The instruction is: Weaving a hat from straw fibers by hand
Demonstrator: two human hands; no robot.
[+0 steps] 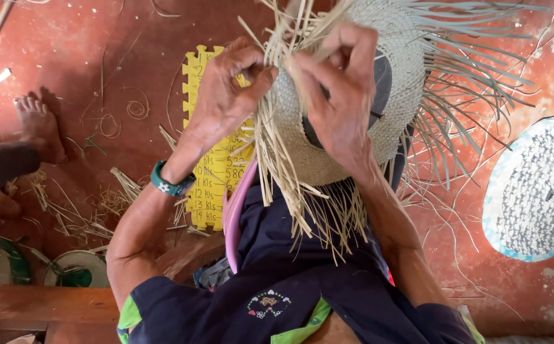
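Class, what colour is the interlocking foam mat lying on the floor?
Yellow; the foam mat shows in the head view.

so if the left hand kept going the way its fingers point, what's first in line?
Left hand fingers point right; they'd first meet the loose pale straw strands of the half-woven straw hat, likely already touching, though depth is unclear.

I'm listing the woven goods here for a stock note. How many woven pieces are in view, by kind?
Unfinished straw hat with loose strands, held by left hand and right hand: 1
Round patterned mat on the floor: 1
Green-and-tan round pieces, lower left, partly cut off: 2
Total: 4
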